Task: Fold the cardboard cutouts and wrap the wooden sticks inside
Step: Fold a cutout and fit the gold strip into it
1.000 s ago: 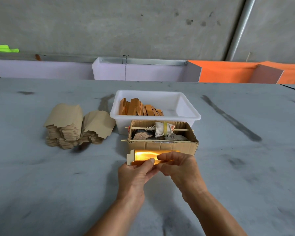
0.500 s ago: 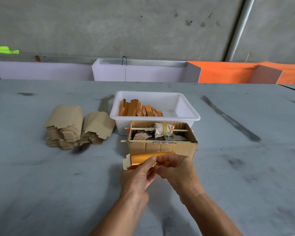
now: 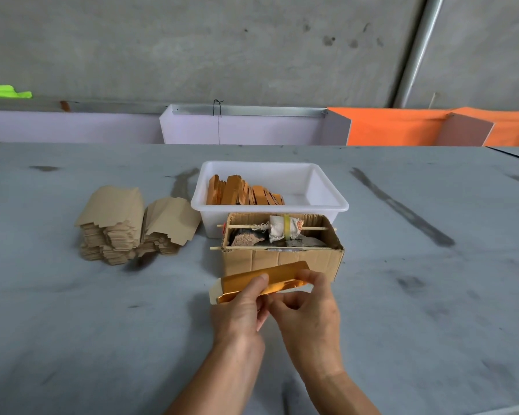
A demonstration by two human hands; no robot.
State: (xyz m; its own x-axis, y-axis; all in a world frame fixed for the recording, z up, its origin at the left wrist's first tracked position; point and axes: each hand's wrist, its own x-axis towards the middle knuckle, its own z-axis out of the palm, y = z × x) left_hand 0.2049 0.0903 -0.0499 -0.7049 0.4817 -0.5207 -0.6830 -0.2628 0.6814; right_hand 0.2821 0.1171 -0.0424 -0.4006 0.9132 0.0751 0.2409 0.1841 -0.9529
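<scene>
- I am watching both hands working just in front of the cardboard box [image 3: 282, 259], low in the middle of the head view.
- The left hand [image 3: 240, 313] is pinching the gold cutout [image 3: 261, 281], with its thumb pressing on the gold face and its fingers curling underneath.
- The right hand [image 3: 309, 313] is gripping the right end of that same cutout, fingers curling round the end (I cannot tell how the far edge is sitting under them).
- The cutout is being held above the grey bench [image 3: 102, 324], partly folded into a long narrow sleeve, tilting up toward the right, with a plain tan flap sticking out at its left end.
- I cannot tell whether a wooden stick is lying inside the fold.
- The cardboard box is standing open-topped just behind the hands, with two thin wooden sticks [image 3: 270, 227] lying across its rim and a rag bundle [image 3: 283, 229] sitting on the far one.
- The white plastic tub [image 3: 327, 202] is sitting touching the box's far side, holding a row of finished gold pieces [image 3: 243, 193] leaning in its left half.
- Two stacks of flat tan cardboard cutouts [image 3: 132, 226] are lying on the bench to the left of the tub, close together.
</scene>
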